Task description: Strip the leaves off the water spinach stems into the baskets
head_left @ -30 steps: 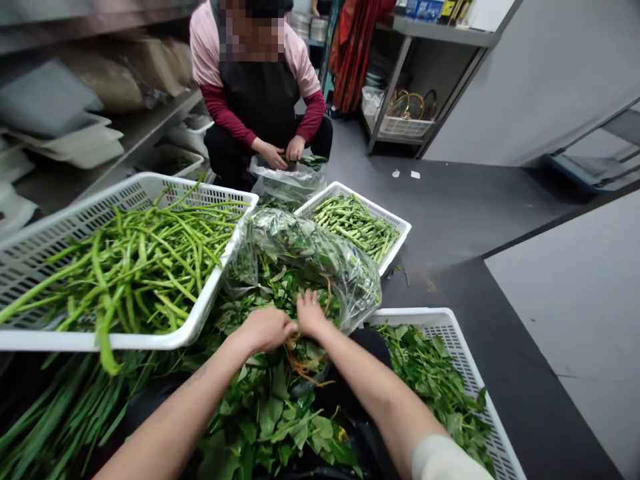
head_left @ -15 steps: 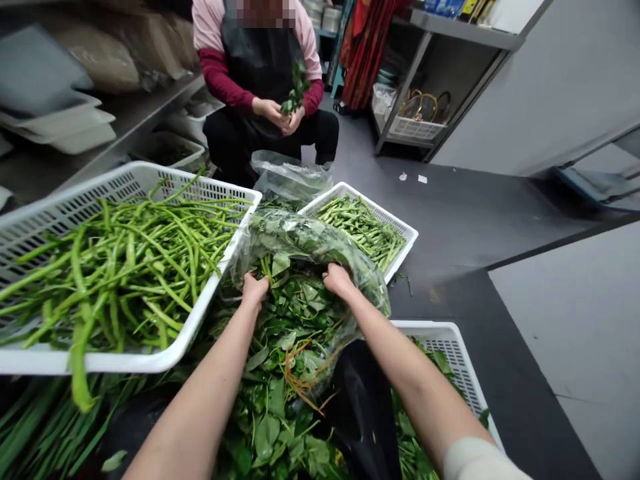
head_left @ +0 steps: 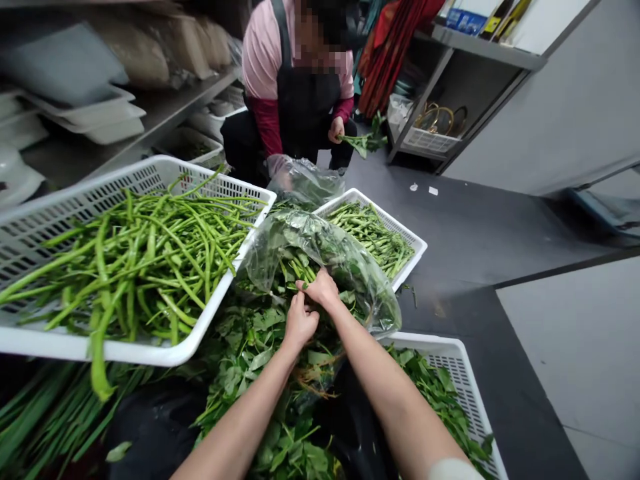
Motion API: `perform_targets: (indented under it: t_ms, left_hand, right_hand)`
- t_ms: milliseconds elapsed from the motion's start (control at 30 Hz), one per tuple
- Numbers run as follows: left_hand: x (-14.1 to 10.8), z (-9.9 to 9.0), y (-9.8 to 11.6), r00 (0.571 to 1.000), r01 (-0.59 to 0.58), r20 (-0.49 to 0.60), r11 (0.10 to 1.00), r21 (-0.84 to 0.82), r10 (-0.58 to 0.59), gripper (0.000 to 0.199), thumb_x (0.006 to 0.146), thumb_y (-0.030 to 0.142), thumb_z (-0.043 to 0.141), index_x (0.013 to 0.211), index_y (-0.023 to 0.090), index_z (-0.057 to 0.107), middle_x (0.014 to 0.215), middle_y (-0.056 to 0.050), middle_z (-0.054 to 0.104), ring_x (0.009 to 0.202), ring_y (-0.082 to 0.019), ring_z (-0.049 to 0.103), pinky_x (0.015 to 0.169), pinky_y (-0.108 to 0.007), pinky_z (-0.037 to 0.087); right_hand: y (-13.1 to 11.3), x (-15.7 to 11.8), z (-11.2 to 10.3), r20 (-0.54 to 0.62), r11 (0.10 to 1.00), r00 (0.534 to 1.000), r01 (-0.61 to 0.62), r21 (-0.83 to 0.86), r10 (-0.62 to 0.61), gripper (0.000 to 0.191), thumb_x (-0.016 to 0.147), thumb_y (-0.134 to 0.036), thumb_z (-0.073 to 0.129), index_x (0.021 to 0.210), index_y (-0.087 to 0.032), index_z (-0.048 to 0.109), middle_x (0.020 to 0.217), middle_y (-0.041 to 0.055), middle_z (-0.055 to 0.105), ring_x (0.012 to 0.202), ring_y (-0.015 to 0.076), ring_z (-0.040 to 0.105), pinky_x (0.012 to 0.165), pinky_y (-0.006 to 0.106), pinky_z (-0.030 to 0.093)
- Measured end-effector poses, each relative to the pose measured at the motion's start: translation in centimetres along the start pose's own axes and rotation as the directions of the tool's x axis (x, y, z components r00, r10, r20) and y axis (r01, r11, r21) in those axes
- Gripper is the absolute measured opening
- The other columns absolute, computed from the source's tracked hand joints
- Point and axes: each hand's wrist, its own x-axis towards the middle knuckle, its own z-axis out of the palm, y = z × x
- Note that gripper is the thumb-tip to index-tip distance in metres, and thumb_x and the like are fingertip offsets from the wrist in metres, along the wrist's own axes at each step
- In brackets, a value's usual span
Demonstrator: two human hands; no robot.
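A clear plastic bag (head_left: 345,267) of leafy green stems lies in front of me, its mouth toward me. My right hand (head_left: 323,290) is closed on leafy green stems (head_left: 299,267) at the bag's opening. Just below it my left hand (head_left: 301,321) has its fingers curled together, close against the right fingers; whatever they hold is too small or hidden to make out. Loose leafy greens (head_left: 250,340) are heaped under my hands and forearms.
To the left stands a white basket (head_left: 173,355) of long green stems; beyond the bag, another white basket (head_left: 420,250) holds cut stems. A third basket (head_left: 465,373) with leaves is at the right. A co-worker (head_left: 300,100) sits opposite, holding a leafy sprig (head_left: 367,141).
My left hand has moved right and now meets my right hand, which shifted left, at the bag's mouth. The co-worker leans forward, one hand out to the side with a sprig.
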Motion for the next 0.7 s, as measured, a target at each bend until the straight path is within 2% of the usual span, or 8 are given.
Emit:
perform_targets:
  t_ms: [133,267,367,467,533,567,633,700]
  left_hand:
    - [1.0,-4.3,1.1,0.999,0.032,0.032,0.998,-0.059,-0.030,0.020,0.066,0.012,0.056,0.083,0.017,0.066,0.079,-0.004,0.069,0.074,-0.018,0.064,0.073,-0.031,0.052]
    - [4.2,-9.5,3.1,0.991,0.070,-0.105,0.987,-0.144,-0.085,0.039,0.076,0.018,0.047,0.114,0.016,0.055,0.108,-0.012,0.065,0.085,-0.018,0.065,0.066,-0.030,0.054]
    - [5.7,-11.5,5.8,0.987,-0.027,-0.158,0.968,-0.250,-0.013,0.059,0.075,0.020,0.052,0.133,0.019,0.038,0.125,-0.013,0.057,0.100,-0.019,0.062,0.073,-0.030,0.054]
    - [3.8,-12.3,7.7,0.958,-0.152,-0.273,0.965,-0.214,0.091,0.052,0.079,0.027,0.048,0.130,0.016,0.043,0.121,-0.014,0.059,0.106,-0.022,0.059,0.081,-0.037,0.053]
    - [0.7,-12.6,7.6,0.904,-0.262,-0.344,0.965,0.016,0.252,0.046,0.080,0.031,0.049,0.124,0.018,0.049,0.126,-0.013,0.055,0.114,-0.025,0.054,0.091,-0.041,0.048]
    - [-1.1,-12.7,7.2,0.877,-0.327,-0.308,0.928,0.180,0.369,0.045,0.079,0.033,0.052,0.122,0.020,0.051,0.131,-0.012,0.051,0.120,-0.026,0.049,0.096,-0.044,0.044]
    - [-4.4,-12.8,5.8,0.841,-0.439,-0.084,0.765,0.471,0.535,0.045,0.076,0.032,0.057,0.121,0.025,0.054,0.141,-0.010,0.041,0.130,-0.030,0.037,0.103,-0.049,0.035]
    - [-6.5,-12.8,4.4,0.838,-0.474,0.115,0.608,0.636,0.533,0.047,0.075,0.023,0.057,0.122,0.024,0.053,0.147,-0.011,0.033,0.135,-0.034,0.028,0.105,-0.051,0.033]
  right_hand:
    - [0.8,-0.4,-2.3,0.047,0.989,0.990,0.133,-0.060,-0.131,0.050,0.067,-0.037,0.061,0.113,-0.018,0.053,0.097,0.0096,0.066,0.087,0.0237,0.063,0.069,0.029,0.045]
    - [3.6,-3.7,-5.1,0.149,0.941,0.930,0.337,0.010,-0.335,0.030,0.065,-0.028,0.057,0.093,-0.017,0.059,0.078,0.0020,0.063,0.069,0.0168,0.057,0.059,0.023,0.041]
    - [5.9,-7.4,-5.4,0.183,0.916,0.898,0.394,0.071,-0.401,0.027,0.062,-0.023,0.056,0.087,-0.016,0.059,0.069,-0.0012,0.058,0.062,0.0138,0.053,0.055,0.020,0.038]
    - [7.3,-10.1,-4.1,0.218,0.896,0.869,0.432,0.107,-0.445,0.039,0.061,-0.021,0.056,0.099,-0.016,0.059,0.073,-0.0009,0.061,0.065,0.0147,0.055,0.058,0.020,0.039]
    - [7.7,-10.9,-2.8,0.232,0.891,0.861,0.443,0.094,-0.453,0.048,0.061,-0.022,0.057,0.108,-0.017,0.057,0.079,0.0007,0.064,0.071,0.0168,0.058,0.062,0.021,0.041]
    - [7.7,-11.1,-2.2,0.240,0.893,0.861,0.445,0.071,-0.449,0.050,0.061,-0.023,0.057,0.110,-0.018,0.056,0.082,0.0015,0.065,0.073,0.0179,0.059,0.064,0.022,0.041]
    - [7.5,-11.1,-1.1,0.258,0.897,0.867,0.442,0.000,-0.427,0.051,0.062,-0.026,0.058,0.113,-0.021,0.056,0.085,0.0023,0.067,0.078,0.0200,0.061,0.066,0.023,0.042]
    - [7.2,-11.1,-0.3,0.274,0.898,0.874,0.434,-0.069,-0.401,0.055,0.063,-0.029,0.059,0.118,-0.024,0.054,0.090,0.0030,0.068,0.083,0.0219,0.062,0.068,0.025,0.042]
